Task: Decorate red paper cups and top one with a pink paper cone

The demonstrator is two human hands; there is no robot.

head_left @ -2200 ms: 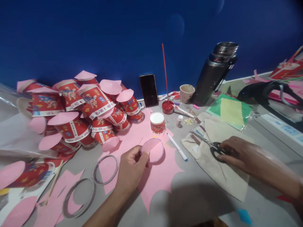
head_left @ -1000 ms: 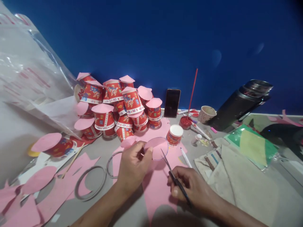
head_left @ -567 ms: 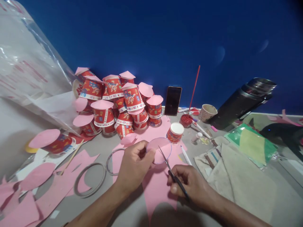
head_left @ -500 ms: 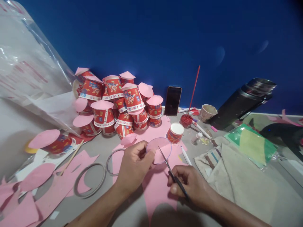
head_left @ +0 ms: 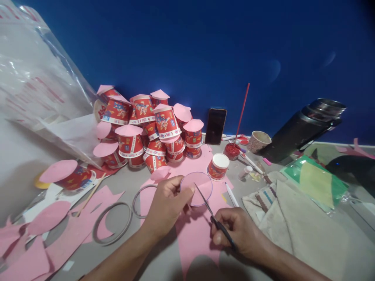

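Between finger and thumb, my left hand (head_left: 170, 203) pinches the left edge of a pink paper circle (head_left: 202, 191) with a purple outline around its rim. My right hand (head_left: 237, 230) is closed round the dark handles of a pair of scissors (head_left: 209, 208). The blades lie across the circle from its lower right edge, tips near its middle and close to my left thumb. Beneath both hands lies a pink paper sheet (head_left: 195, 242) with curved cut-outs. Just behind the circle stands a red paper cup (head_left: 218, 167), its white bottom facing up and bare.
Stacked red cups with pink paper tops (head_left: 129, 144) fill the back left. Two rings, one grey (head_left: 98, 230), lie left of my hands beside pink scraps (head_left: 58, 249). A phone (head_left: 215, 127), a glue pot (head_left: 232, 152), a black flask (head_left: 304, 128) and a cloth (head_left: 299, 218) stand or lie behind and right.
The scissor blades are closer together and their tips sit slightly further left on the circle, nearer my left thumb. The whole view has shifted a little. Both holds are the same.
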